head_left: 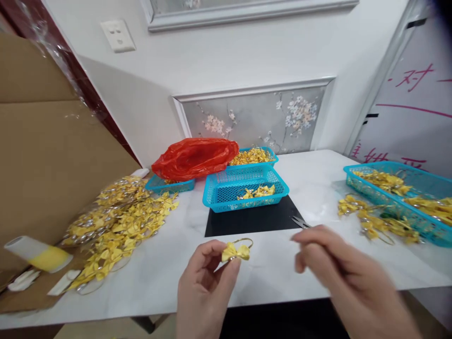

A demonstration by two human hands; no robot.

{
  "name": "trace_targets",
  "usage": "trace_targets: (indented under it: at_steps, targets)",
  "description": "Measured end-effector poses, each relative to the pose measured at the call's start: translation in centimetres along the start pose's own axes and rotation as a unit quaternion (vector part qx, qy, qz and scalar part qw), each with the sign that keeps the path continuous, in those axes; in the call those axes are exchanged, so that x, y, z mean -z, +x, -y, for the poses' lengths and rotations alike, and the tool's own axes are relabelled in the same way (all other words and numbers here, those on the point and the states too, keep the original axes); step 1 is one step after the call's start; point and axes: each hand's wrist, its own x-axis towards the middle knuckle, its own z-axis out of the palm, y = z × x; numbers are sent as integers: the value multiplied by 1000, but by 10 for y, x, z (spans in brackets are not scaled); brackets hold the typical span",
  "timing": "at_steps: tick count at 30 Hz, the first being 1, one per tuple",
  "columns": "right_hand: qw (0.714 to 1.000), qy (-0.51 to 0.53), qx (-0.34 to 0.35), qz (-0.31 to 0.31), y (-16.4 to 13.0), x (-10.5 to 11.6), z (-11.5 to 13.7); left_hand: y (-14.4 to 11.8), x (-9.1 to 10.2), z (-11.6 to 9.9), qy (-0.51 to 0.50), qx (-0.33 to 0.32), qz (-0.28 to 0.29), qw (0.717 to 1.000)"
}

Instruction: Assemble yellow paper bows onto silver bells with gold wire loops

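My left hand [208, 282] pinches a small yellow bow [236, 252] between thumb and fingers, and a thin gold cord loop rises from the bow's back. To the right, my right hand [335, 268] is curled round small scissors [301, 222]; only their metal tips show past the fingers, pointing up and left, apart from the bow. Beyond both hands a blue basket [212, 206] rests partly on a black mat [243, 223], with several yellow bows [261, 191] lying in it.
A heap of yellow bows [123, 226] covers the table's left side, beside cardboard [52, 150]. Behind the basket lies a red plastic bag [194, 157], near another bow-filled basket [276, 157]. At right stands a larger blue basket [381, 200], with loose bows [370, 223] before it.
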Motion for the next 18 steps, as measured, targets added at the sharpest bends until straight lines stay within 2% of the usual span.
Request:
trace_targets:
  at_steps: [1, 3, 6, 10, 15, 18]
  targets:
    - [998, 15, 9, 54, 1, -11, 2, -3, -3, -2, -21, -2, 1, 1000]
    - [994, 59, 24, 89, 2, -30, 5, -9, -6, -4, -58, 5, 20, 998]
    - [988, 116, 19, 103, 0, -44, 7, -13, -7, -7, -97, 41, 67, 992]
    - [983, 149, -13, 104, 0, -44, 8, -13, -3, -11, -133, 99, 115, 979]
    - [979, 153, -44, 128, 2, -41, 8, -11, -4, -15, -109, 150, 112, 976]
    - [984, 133, -36, 110, 1, -36, 8, -12, -6, -16, -84, 144, 103, 981]
